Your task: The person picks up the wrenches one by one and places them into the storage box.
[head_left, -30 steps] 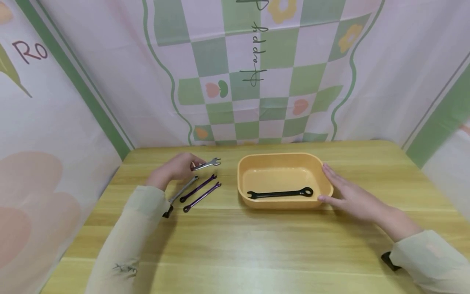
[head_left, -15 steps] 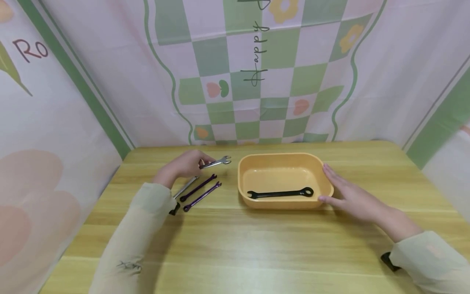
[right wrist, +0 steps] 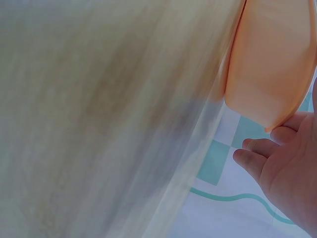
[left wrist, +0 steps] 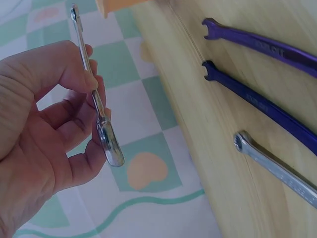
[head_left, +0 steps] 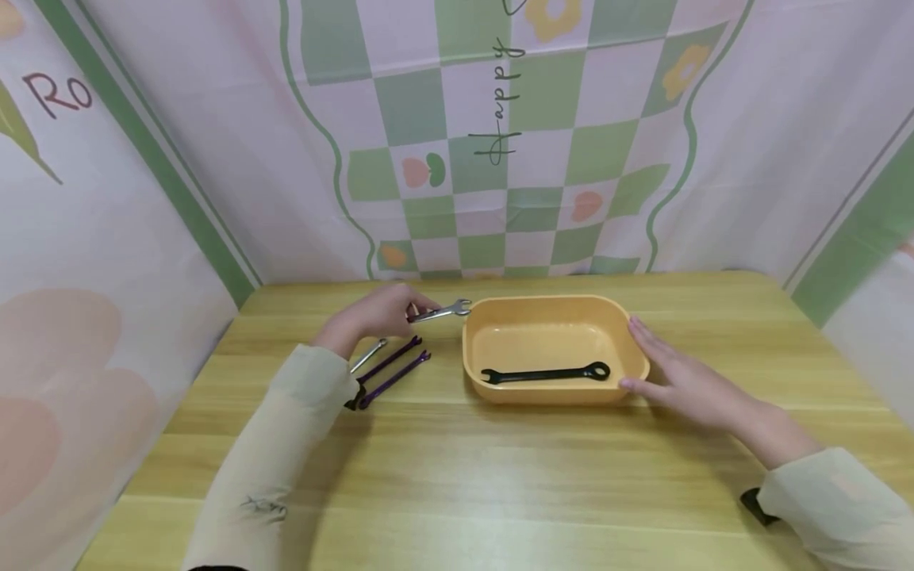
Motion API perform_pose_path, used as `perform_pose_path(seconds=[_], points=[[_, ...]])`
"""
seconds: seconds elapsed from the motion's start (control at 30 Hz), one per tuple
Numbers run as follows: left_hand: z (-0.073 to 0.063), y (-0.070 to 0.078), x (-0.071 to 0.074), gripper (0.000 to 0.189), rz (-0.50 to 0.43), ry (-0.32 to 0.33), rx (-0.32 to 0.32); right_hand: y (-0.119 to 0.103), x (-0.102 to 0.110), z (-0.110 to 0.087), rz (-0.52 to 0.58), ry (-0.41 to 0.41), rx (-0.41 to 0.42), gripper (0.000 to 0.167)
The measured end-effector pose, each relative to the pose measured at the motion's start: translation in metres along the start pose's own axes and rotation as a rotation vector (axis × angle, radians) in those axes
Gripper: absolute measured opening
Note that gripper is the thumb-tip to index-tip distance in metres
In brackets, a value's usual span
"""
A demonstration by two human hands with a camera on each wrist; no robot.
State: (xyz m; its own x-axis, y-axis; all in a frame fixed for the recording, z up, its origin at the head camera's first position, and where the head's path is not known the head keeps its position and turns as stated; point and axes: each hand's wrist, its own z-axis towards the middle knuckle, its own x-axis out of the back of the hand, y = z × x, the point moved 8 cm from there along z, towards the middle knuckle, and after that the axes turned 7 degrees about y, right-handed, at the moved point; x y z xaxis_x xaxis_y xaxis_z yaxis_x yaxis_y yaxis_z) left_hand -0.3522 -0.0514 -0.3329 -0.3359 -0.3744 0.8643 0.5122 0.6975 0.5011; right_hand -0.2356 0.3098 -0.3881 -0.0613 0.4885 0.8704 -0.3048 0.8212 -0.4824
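Observation:
My left hand [head_left: 389,311] pinches a silver combination wrench [head_left: 443,312] between thumb and fingers, raised above the table. Its open end reaches the left rim of the yellow plastic bin [head_left: 548,397] in the head view. The left wrist view shows the wrench's shaft [left wrist: 85,59] under the thumb. Inside the bin lies a black combination wrench [head_left: 543,376], along the front wall. My right hand [head_left: 685,388] rests against the bin's right end, fingers extended, thumb at the front corner; the right wrist view shows fingertips [right wrist: 250,158] beside the bin's wall [right wrist: 270,59].
On the table [head_left: 457,492], left of the bin, lie a dark purple wrench [head_left: 389,361], a brighter purple wrench [head_left: 396,379] and a second silver wrench [head_left: 367,354], partly covered by the left forearm. A patterned cloth [head_left: 485,214] hangs along the table's back edge.
My left hand has carried the silver wrench rightward, from above the loose wrenches to the bin's left rim. The right hand and the bin stay in place.

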Motion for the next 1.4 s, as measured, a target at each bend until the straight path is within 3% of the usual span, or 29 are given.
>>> perform_pose_path(seconds=[0.43,1.03,1.27,1.4], points=[[0.013,0.030,-0.004,0.064,0.061,-0.028,-0.061,0.000,0.001,0.000,0.014,0.004,0.004,0.095],[0.025,0.057,-0.017,0.067,0.018,-0.074,-0.105,0.002,-0.001,-0.001,0.011,0.014,0.004,0.095],[0.030,0.069,-0.023,0.065,0.020,-0.069,-0.157,0.002,-0.002,-0.001,0.007,0.010,0.001,0.096],[0.034,0.073,-0.028,0.066,0.011,-0.073,-0.147,0.002,-0.001,-0.001,0.006,0.011,0.000,0.095]])
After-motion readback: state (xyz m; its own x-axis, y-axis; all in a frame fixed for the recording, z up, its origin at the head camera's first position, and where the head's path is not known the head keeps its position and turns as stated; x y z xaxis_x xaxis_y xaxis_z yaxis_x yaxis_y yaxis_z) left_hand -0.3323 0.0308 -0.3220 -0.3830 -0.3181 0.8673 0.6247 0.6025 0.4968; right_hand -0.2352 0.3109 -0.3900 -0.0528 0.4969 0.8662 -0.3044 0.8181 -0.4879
